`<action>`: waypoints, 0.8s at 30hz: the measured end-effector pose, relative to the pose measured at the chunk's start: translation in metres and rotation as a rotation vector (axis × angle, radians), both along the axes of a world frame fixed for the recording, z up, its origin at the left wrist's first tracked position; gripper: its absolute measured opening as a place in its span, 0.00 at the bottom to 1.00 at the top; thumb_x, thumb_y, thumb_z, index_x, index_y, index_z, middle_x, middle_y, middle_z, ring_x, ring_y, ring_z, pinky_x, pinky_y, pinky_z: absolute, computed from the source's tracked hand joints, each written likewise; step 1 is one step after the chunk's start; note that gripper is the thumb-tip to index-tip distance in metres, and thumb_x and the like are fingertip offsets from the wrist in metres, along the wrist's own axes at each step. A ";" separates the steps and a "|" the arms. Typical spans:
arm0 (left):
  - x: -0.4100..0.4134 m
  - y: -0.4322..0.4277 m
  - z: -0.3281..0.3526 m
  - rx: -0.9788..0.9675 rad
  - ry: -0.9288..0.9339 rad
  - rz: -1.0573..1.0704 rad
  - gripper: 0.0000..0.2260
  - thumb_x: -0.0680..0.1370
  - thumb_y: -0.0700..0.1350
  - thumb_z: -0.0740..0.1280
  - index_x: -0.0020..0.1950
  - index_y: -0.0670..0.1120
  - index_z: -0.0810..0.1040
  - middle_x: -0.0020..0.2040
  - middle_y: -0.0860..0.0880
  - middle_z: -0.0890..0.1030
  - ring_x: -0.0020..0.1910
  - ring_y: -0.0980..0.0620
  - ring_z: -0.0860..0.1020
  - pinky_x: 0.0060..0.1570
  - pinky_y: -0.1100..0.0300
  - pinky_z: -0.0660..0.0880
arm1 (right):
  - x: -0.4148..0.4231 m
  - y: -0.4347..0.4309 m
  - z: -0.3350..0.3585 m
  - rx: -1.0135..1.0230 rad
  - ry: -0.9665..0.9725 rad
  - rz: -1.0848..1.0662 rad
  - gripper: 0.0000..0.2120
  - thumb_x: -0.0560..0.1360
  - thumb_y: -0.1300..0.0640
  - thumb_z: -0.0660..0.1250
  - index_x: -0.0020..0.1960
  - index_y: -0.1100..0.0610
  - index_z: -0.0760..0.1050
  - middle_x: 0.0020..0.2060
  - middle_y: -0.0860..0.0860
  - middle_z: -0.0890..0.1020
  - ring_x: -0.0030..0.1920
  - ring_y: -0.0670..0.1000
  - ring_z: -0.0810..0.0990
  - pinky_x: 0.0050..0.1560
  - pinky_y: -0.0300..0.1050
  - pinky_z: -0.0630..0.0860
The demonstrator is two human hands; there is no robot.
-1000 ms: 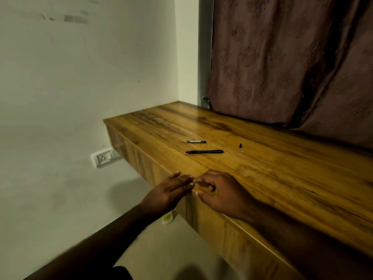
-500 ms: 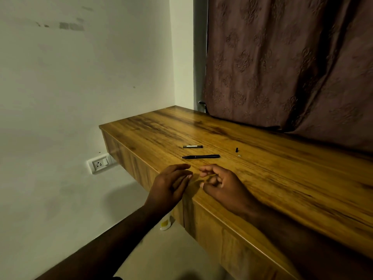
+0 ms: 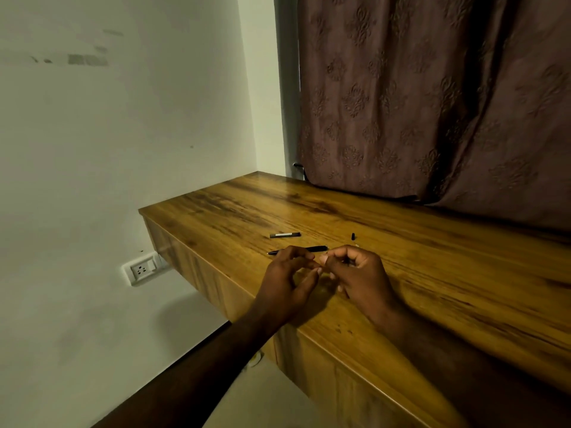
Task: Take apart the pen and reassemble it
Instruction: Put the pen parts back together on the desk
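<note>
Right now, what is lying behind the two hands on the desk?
Behind the left hand and right hand lie the pen body, partly covered by fingers, a black-and-silver cap piece and a small black tip. Anything pinched between the fingertips is hidden.

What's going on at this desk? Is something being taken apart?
A person is working on a pen, which lies in pieces on the wooden desk. The long black pen body sits just beyond the left hand, with a shorter cap piece and a tiny black part farther back. The right hand is curled close to the left; whether either holds something is unclear.
</note>
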State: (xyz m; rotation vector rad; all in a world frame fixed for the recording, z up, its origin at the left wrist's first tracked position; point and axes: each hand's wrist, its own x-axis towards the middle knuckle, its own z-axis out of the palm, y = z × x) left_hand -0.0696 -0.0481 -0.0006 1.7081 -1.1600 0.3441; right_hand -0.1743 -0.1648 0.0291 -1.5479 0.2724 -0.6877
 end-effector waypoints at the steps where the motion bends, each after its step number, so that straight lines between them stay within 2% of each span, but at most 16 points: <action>1: 0.001 -0.005 0.001 -0.003 0.045 -0.003 0.10 0.73 0.48 0.69 0.47 0.43 0.83 0.51 0.50 0.78 0.54 0.54 0.77 0.51 0.68 0.72 | 0.001 -0.003 0.001 0.044 0.022 0.010 0.03 0.75 0.61 0.69 0.43 0.57 0.81 0.29 0.48 0.81 0.27 0.42 0.75 0.24 0.35 0.68; 4: 0.000 -0.017 0.002 0.024 0.206 -0.035 0.03 0.74 0.41 0.71 0.46 0.43 0.82 0.50 0.55 0.75 0.54 0.55 0.76 0.46 0.70 0.73 | 0.001 -0.014 0.001 0.095 0.064 0.062 0.04 0.76 0.61 0.68 0.48 0.61 0.81 0.31 0.50 0.81 0.26 0.43 0.74 0.24 0.36 0.67; 7: 0.005 -0.028 0.000 0.070 0.237 -0.062 0.05 0.74 0.43 0.71 0.48 0.43 0.81 0.50 0.56 0.74 0.52 0.56 0.76 0.45 0.69 0.72 | 0.000 -0.024 0.000 0.085 0.094 0.079 0.06 0.76 0.61 0.68 0.50 0.64 0.80 0.29 0.50 0.80 0.24 0.42 0.73 0.23 0.36 0.67; 10: 0.016 -0.034 -0.001 0.104 0.078 0.003 0.10 0.73 0.47 0.69 0.49 0.43 0.81 0.51 0.52 0.75 0.52 0.54 0.75 0.49 0.65 0.72 | 0.004 -0.031 -0.002 0.120 0.067 0.014 0.05 0.76 0.62 0.68 0.50 0.63 0.80 0.33 0.52 0.81 0.26 0.43 0.74 0.23 0.37 0.68; 14: 0.035 -0.037 0.005 0.248 -0.177 0.230 0.18 0.74 0.51 0.64 0.61 0.45 0.77 0.59 0.47 0.74 0.58 0.49 0.71 0.57 0.55 0.72 | 0.012 -0.044 -0.004 0.205 0.026 -0.129 0.04 0.76 0.62 0.68 0.50 0.62 0.79 0.42 0.55 0.83 0.32 0.47 0.77 0.24 0.37 0.69; 17: 0.053 -0.047 0.004 0.469 -0.191 0.330 0.24 0.74 0.54 0.63 0.67 0.45 0.72 0.64 0.45 0.73 0.64 0.45 0.68 0.61 0.48 0.68 | 0.015 -0.052 -0.006 0.226 0.030 -0.171 0.06 0.76 0.61 0.68 0.51 0.63 0.79 0.43 0.56 0.83 0.32 0.47 0.77 0.23 0.37 0.70; 20: 0.066 -0.054 0.002 0.630 -0.099 0.301 0.16 0.75 0.54 0.62 0.60 0.50 0.78 0.62 0.45 0.75 0.65 0.43 0.69 0.62 0.42 0.69 | 0.017 -0.056 -0.010 0.208 0.021 -0.166 0.04 0.77 0.63 0.67 0.49 0.63 0.79 0.39 0.55 0.82 0.31 0.47 0.76 0.26 0.38 0.71; 22: 0.067 -0.053 0.005 0.587 -0.031 0.300 0.11 0.75 0.52 0.63 0.54 0.51 0.81 0.57 0.46 0.78 0.62 0.44 0.72 0.59 0.42 0.71 | 0.018 -0.056 -0.013 0.172 0.026 -0.145 0.02 0.77 0.63 0.67 0.47 0.61 0.78 0.38 0.55 0.82 0.31 0.47 0.76 0.31 0.39 0.72; 24: 0.067 -0.054 0.002 0.536 -0.067 0.326 0.09 0.75 0.50 0.64 0.50 0.50 0.81 0.52 0.46 0.80 0.55 0.45 0.77 0.55 0.44 0.75 | 0.019 -0.057 -0.016 0.134 0.052 -0.129 0.02 0.76 0.63 0.67 0.47 0.61 0.79 0.38 0.55 0.82 0.33 0.47 0.77 0.34 0.40 0.73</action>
